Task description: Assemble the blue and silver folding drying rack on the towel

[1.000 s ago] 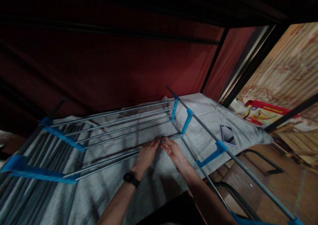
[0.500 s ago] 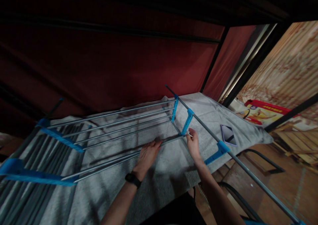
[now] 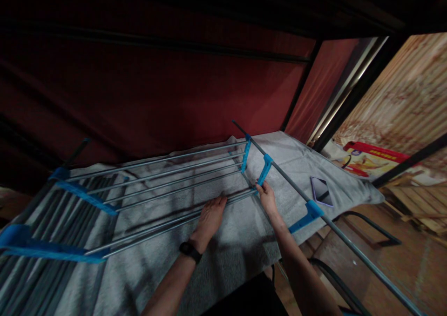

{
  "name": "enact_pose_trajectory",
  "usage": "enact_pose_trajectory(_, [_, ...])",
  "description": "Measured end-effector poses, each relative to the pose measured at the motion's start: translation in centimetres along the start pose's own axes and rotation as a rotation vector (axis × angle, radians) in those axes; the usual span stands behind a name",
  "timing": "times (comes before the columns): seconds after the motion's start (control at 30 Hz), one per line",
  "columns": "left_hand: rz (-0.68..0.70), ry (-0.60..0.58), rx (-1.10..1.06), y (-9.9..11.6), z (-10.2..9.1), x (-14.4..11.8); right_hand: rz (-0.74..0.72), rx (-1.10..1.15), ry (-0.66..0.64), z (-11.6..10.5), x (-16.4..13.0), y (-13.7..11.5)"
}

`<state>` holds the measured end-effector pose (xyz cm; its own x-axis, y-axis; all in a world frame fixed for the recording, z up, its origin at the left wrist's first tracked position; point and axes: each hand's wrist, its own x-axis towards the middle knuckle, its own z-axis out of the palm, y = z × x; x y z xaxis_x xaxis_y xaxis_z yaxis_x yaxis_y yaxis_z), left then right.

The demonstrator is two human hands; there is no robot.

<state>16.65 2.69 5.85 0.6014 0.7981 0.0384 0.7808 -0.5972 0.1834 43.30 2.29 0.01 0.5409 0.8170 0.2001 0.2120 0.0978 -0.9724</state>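
Note:
A rack of thin metal rods and blue plastic brackets lies on a grey cloth (image 3: 279, 144). My left hand (image 3: 212, 213), a black band on its wrist, is closed over two near metal rods (image 3: 153, 224). These rods run from the left blue bracket (image 3: 52, 251) toward the right blue bracket (image 3: 265, 167). At that right bracket's lower end, my right hand (image 3: 268, 198) grips with thumb and fingers, where the rod tips meet it. Rods (image 3: 167, 171) behind span two farther brackets. A long grey tube (image 3: 363, 250) carries the right-side brackets.
Several loose grey tubes (image 3: 52, 241) lie at the left. A phone (image 3: 321, 191) rests on the cloth at the right. Beyond stand a red and yellow box (image 3: 375, 158) and a wooden pallet (image 3: 412, 206). A dark curved metal frame (image 3: 375, 227) is below the cloth's edge.
My right hand has moved slightly left and up, from beside the right bracket's lower end onto it. My left hand stays on the rods, almost unmoved.

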Motion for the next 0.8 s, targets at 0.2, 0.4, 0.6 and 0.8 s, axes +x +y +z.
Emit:
enact_pose_trajectory(0.2, [0.05, 0.009, 0.005, 0.1, 0.4, 0.0, -0.05, -0.116, -0.054, -0.2, 0.4, 0.3])
enact_pose_trajectory(0.4, [0.083, -0.024, -0.015, 1.9, 0.8, 2.9, -0.042, -0.205, 0.001, 0.4, 0.3, 0.2])
enact_pose_trajectory(0.6, [0.114, -0.008, -0.039, 2.8, 1.9, 3.8, -0.043, -0.169, -0.037, 0.1, 0.1, 0.2])
enact_pose_trajectory(0.8, [0.189, 0.005, 0.13, 3.7, 3.8, 2.5, -0.05, -0.244, -0.043, -0.2, -0.3, 0.3])
